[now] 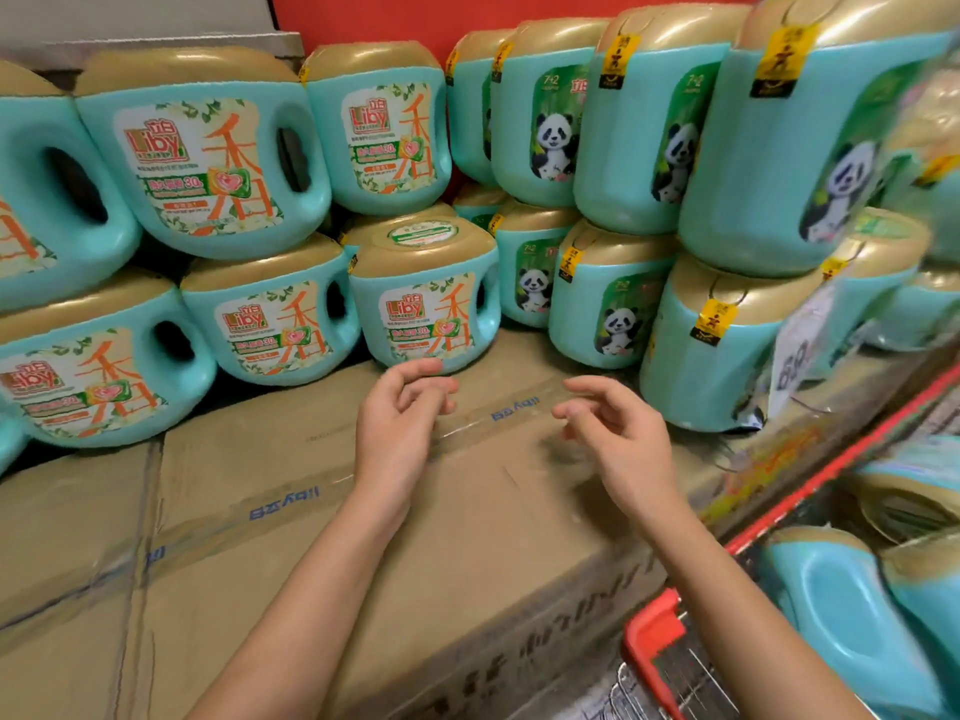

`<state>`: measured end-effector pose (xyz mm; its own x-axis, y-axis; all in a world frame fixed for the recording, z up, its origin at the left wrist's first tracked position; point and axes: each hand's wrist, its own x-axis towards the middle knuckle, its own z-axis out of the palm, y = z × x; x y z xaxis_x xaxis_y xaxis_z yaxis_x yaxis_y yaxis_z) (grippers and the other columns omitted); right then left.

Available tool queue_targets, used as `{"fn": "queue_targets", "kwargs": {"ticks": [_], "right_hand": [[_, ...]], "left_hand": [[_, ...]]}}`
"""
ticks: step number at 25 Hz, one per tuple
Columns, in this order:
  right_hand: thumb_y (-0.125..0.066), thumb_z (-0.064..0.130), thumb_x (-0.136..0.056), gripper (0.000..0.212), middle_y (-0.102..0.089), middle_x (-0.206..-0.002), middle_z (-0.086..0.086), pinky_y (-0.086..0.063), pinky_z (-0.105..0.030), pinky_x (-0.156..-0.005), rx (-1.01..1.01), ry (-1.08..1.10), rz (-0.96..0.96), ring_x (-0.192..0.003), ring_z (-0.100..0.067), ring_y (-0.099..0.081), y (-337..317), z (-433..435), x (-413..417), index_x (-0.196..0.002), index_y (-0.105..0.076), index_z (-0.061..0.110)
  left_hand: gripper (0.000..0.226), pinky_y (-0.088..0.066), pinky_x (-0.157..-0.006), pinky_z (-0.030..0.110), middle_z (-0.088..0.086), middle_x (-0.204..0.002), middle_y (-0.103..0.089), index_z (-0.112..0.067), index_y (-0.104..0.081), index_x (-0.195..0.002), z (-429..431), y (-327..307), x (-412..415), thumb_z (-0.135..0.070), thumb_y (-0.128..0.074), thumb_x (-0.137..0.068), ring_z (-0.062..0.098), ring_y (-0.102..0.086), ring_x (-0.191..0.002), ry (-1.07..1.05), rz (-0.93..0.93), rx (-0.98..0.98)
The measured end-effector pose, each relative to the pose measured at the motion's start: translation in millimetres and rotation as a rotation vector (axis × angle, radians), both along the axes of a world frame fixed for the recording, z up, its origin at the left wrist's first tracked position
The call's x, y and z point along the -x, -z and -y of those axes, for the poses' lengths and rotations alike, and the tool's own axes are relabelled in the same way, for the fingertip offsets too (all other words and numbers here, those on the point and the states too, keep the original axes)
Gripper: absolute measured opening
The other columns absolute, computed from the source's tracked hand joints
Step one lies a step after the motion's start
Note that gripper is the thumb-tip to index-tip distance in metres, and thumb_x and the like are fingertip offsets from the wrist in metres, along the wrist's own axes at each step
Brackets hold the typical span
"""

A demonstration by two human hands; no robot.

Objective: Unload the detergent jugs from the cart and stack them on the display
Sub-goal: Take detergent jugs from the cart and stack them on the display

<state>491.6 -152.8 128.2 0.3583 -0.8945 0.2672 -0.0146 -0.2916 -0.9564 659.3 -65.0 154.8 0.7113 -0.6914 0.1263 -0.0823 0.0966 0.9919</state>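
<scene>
Many detergent jugs [426, 298] are already sitting two tiers high on the cardboard boxes [291, 517] of the display, while several others are lying in the cart [655, 635] at lower right, so the unloading is looking well along but unfinished. The left hand [400, 415] and right hand [618, 433] are hovering over the boxes just before the stack, fingers loosely curled, gripping and touching nothing.

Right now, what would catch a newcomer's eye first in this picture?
The wall of teal detergent jugs with gold caps, stacked across the top. Below it, the left hand and right hand hover empty over taped cardboard boxes. At lower right, a red cart holds more jugs.
</scene>
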Motion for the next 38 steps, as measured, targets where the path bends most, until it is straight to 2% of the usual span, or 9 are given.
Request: {"fn": "queue_targets", "kwargs": {"ticks": [5, 14, 19, 24, 28, 31, 33, 35, 38], "right_hand": [[-0.055, -0.005, -0.092, 0.021, -0.07, -0.077, -0.008, -0.051, -0.02, -0.069, -0.042, 0.24, 0.043, -0.064, -0.007, -0.061, 16, -66, 101, -0.098, -0.063, 0.013], [-0.061, 0.001, -0.09, 0.019, -0.068, -0.077, -0.003, -0.051, -0.028, -0.074, -0.139, 0.817, -0.029, -0.069, -0.013, -0.062, 56, -80, 289, -0.094, -0.065, 0.019], [-0.064, 0.004, -0.086, 0.024, -0.066, -0.096, -0.002, -0.044, -0.027, -0.079, -0.185, 0.999, -0.163, -0.079, -0.011, -0.057, 90, -22, 376, -0.109, -0.063, 0.012], [-0.068, 0.022, -0.088, 0.045, -0.057, -0.129, -0.008, -0.041, -0.026, -0.089, -0.307, 0.866, -0.4, -0.105, -0.015, -0.055, 128, 62, 439, -0.129, -0.053, 0.009], [-0.068, 0.061, -0.076, 0.09, -0.038, -0.15, -0.003, -0.03, -0.038, -0.112, -0.479, 0.557, -0.614, -0.136, -0.02, -0.038, 156, 103, 452, -0.148, -0.032, 0.021], [-0.068, 0.075, -0.055, 0.112, -0.037, -0.142, 0.003, -0.025, -0.026, -0.109, -0.472, 0.363, -0.698, -0.132, -0.011, -0.035, 162, 112, 453, -0.148, -0.027, 0.028], [-0.076, 0.067, -0.055, 0.101, -0.044, -0.123, 0.019, -0.024, -0.005, -0.097, -0.383, 0.356, -0.657, -0.113, 0.015, -0.039, 162, 109, 451, -0.139, -0.033, 0.033], [-0.083, 0.06, -0.053, 0.089, -0.043, -0.107, 0.035, -0.027, 0.008, -0.078, -0.295, 0.386, -0.612, -0.094, 0.027, -0.042, 157, 105, 446, -0.127, -0.036, 0.041], [-0.09, 0.049, -0.051, 0.092, -0.047, -0.109, 0.03, -0.03, 0.004, -0.078, -0.292, 0.446, -0.525, -0.097, 0.011, -0.045, 146, 92, 435, -0.128, -0.04, 0.042]], "left_hand": [[0.018, -0.047, -0.065, 0.007, 0.002, -0.083, -0.071, -0.01, -0.066, -0.102, -28, 6, 84, 0.001, -0.056, -0.092, -0.003, -0.06, -0.064, 0.345, 0.016, -0.013], [0.019, -0.048, -0.069, 0.013, 0.009, -0.082, -0.065, -0.018, -0.065, -0.09, 33, 57, 245, 0.001, -0.062, -0.088, 0.006, -0.06, -0.069, 0.83, -0.058, -0.161], [0.02, -0.048, -0.077, 0.026, 0.003, -0.095, -0.067, -0.012, -0.063, -0.112, 105, 109, 325, -0.012, -0.062, -0.092, 0.01, -0.06, -0.081, 0.914, -0.035, -0.399], [0.047, -0.039, -0.084, 0.022, 0.0, -0.123, -0.059, -0.017, -0.053, -0.131, 171, 145, 379, -0.035, -0.065, -0.089, 0.011, -0.054, -0.103, 0.8, 0.106, -0.529], [0.074, -0.04, -0.104, 0.034, 0.002, -0.13, -0.058, -0.02, -0.046, -0.138, 202, 174, 402, -0.058, -0.068, -0.078, 0.019, -0.055, -0.116, 0.931, 0.157, -0.575], [0.062, -0.046, -0.085, 0.024, -0.015, -0.107, -0.063, -0.032, -0.049, -0.125, 207, 189, 407, -0.056, -0.075, -0.074, 0.01, -0.06, -0.098, 0.901, 0.212, -0.533], [0.045, -0.041, -0.071, 0.012, -0.025, -0.094, -0.062, -0.04, -0.051, -0.108, 206, 194, 407, -0.053, -0.077, -0.073, -0.002, -0.06, -0.087, 0.868, 0.223, -0.482], [0.041, -0.045, -0.074, 0.014, -0.021, -0.095, -0.066, -0.042, -0.054, -0.1, 203, 194, 405, -0.05, -0.081, -0.07, -0.001, -0.063, -0.09, 0.868, 0.185, -0.437], [0.057, -0.048, -0.096, 0.038, -0.006, -0.112, -0.065, -0.033, -0.059, -0.113, 194, 187, 403, -0.046, -0.083, -0.064, 0.014, -0.061, -0.105, 0.854, 0.173, -0.346]]}}
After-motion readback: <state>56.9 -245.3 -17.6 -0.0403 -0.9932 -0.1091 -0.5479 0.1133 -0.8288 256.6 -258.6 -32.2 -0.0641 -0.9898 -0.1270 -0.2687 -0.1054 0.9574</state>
